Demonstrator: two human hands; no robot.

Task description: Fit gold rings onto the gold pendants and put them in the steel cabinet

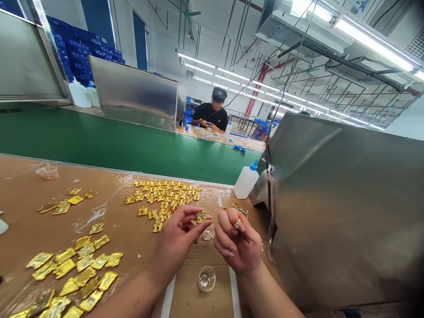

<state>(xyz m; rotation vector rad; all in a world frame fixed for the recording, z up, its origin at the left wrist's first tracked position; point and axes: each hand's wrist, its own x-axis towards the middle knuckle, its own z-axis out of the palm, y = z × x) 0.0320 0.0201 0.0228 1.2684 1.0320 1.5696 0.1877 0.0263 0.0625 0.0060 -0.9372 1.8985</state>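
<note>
My left hand (185, 229) pinches a small gold square piece (200, 216) between thumb and fingertips. Close beside it, my right hand (236, 240) is closed with a small gold bit (237, 224) at its fingertips, ring-like in look, though its exact kind is too small to tell. The two hands are apart, above a clear plastic cup (207, 279) on the brown work surface (129, 256). Behind them lies a cluster of small gold pieces (165, 194). Larger flat gold pieces (86, 263) are spread to the left of my left forearm.
A white bottle with a blue tip (245, 181) stands at the back right, near a large metal panel (344, 212). A green belt (139, 145) runs beyond the table. Another person (215, 112) sits across it. A clear dish (48, 172) lies far left.
</note>
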